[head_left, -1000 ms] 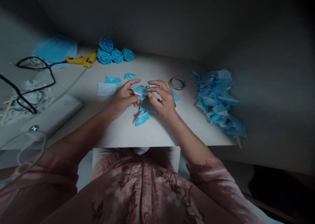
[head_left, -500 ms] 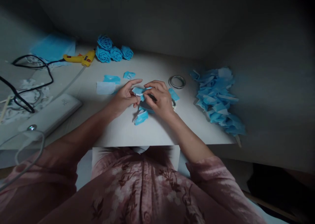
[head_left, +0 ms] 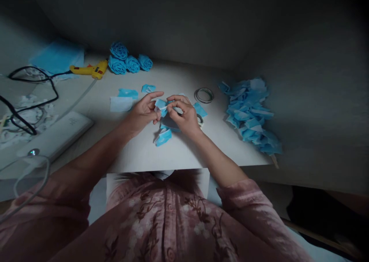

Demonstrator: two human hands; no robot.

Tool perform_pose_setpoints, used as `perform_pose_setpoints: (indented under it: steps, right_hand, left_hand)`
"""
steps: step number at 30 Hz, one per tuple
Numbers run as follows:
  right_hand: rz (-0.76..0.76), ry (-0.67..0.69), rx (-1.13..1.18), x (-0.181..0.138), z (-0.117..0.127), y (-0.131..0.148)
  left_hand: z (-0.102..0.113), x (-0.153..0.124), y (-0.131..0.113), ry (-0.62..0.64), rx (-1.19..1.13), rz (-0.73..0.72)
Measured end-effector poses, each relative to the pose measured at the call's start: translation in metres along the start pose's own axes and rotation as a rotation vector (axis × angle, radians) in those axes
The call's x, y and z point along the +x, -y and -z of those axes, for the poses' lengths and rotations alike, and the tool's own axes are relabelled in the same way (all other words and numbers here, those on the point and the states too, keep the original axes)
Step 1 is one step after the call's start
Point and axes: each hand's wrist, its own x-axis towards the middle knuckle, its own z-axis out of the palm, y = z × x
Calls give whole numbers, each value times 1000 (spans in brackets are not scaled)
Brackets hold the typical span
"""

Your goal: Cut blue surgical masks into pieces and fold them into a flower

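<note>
Above the middle of the table, my left hand [head_left: 145,110] pinches a small blue-and-white fabric piece [head_left: 160,105] between thumb and fingers, its index finger stretched out. My right hand [head_left: 184,114] has its thumb and index finger closed on the right side of the same piece. A thin pale line crosses the fabric at those fingertips; whether it is an edge or a stick I cannot tell. Below the hands lies a folded blue scrap [head_left: 163,136]. A tape roll [head_left: 200,120] is partly hidden behind my right hand, beside another blue scrap [head_left: 200,109].
Several blue fabric roses [head_left: 117,65] stand at the back, right of a yellow glue gun [head_left: 99,69]. A white power strip [head_left: 65,129] and black cable [head_left: 54,87] lie left. Metal rings [head_left: 205,95] and a ruffled blue fabric pile [head_left: 250,110] are on the right.
The fabric piece has turned in my fingers and shows more of its blue face. My right fingertips have shifted slightly on it. The whole view has moved a little.
</note>
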Motion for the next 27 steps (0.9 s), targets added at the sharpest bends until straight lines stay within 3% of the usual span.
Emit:
perform_pose_setpoints:
  steps: [7, 12, 17, 23, 27]
  right_hand:
    - [-59, 1, 134, 0, 2, -2]
    - [127, -24, -58, 3, 8, -5]
    - [293, -8, -163, 2, 7, -5]
    - [387, 9, -227, 0, 4, -2]
    - [446, -10, -201, -1, 2, -2]
  left_hand:
    - [3, -1, 0, 14, -44, 3]
    - [11, 4, 0, -29, -99, 47]
    - [14, 5, 1, -95, 40, 49]
    - [15, 5, 5, -40, 44, 64]
    - [15, 6, 7, -70, -11, 16]
